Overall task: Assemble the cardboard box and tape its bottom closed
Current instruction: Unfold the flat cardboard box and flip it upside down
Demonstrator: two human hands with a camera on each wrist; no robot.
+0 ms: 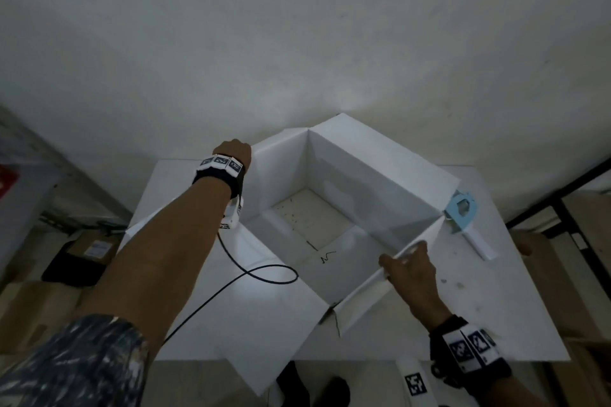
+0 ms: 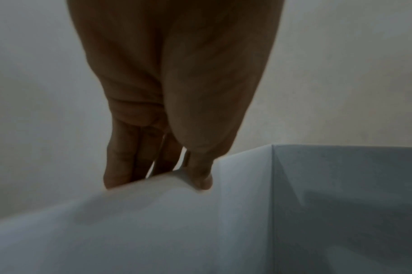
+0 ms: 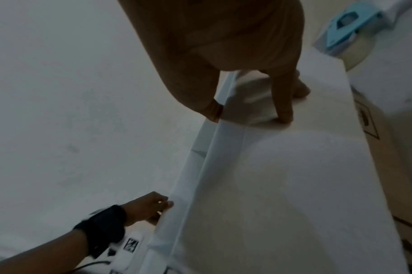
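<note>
A white cardboard box (image 1: 363, 168) stands unfolded on the white table (image 1: 502, 301), both ends open, with the tabletop showing through its bottom and its flaps spread out. My left hand (image 1: 236, 150) pinches the far-left wall's top edge; in the left wrist view the left hand (image 2: 162, 172) has its thumb inside the box (image 2: 223, 222) and its fingers outside. My right hand (image 1: 408, 266) pinches the near-right edge; the right wrist view shows the right hand (image 3: 247, 113) with its thumb and fingers on either side of the panel (image 3: 282, 185). A blue tape dispenser (image 1: 463, 211) lies just right of the box.
A black cable (image 1: 264, 274) loops from my left wrist over the near flap. Brown cartons (image 1: 578, 258) stand on the floor to the right, more packages (image 1: 92, 248) and a shelf to the left. A plain wall rises behind the table.
</note>
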